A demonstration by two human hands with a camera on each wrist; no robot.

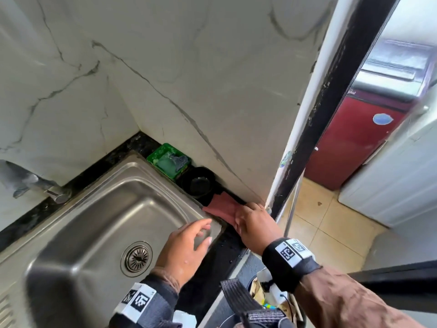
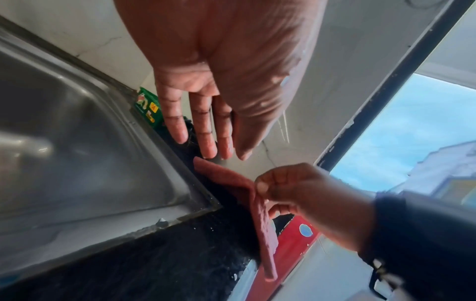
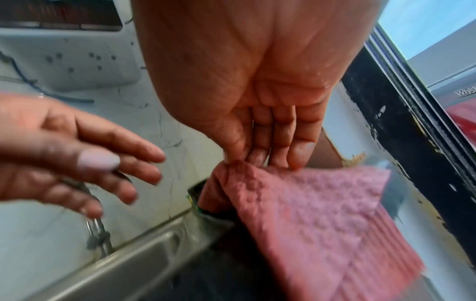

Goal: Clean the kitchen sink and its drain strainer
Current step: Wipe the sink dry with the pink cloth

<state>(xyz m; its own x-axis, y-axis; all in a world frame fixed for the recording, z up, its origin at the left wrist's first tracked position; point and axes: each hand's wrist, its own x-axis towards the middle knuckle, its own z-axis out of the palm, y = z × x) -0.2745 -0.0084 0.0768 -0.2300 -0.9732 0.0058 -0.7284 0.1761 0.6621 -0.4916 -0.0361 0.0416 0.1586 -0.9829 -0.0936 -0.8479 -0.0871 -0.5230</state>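
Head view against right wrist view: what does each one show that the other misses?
Only the head view shows the drain strainer seated in the sink and the black bowl beside the green tray. Only the right wrist view shows the cloth's bumpy texture and the fingertips pinching its edge. Both show the right hand holding the cloth, the left hand open with nothing in it, and the tap.

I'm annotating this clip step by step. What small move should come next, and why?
Probably lift the pink cloth clear and bring it into the sink. The right hand already pinches its edge on the counter, and the left hand hovers open.
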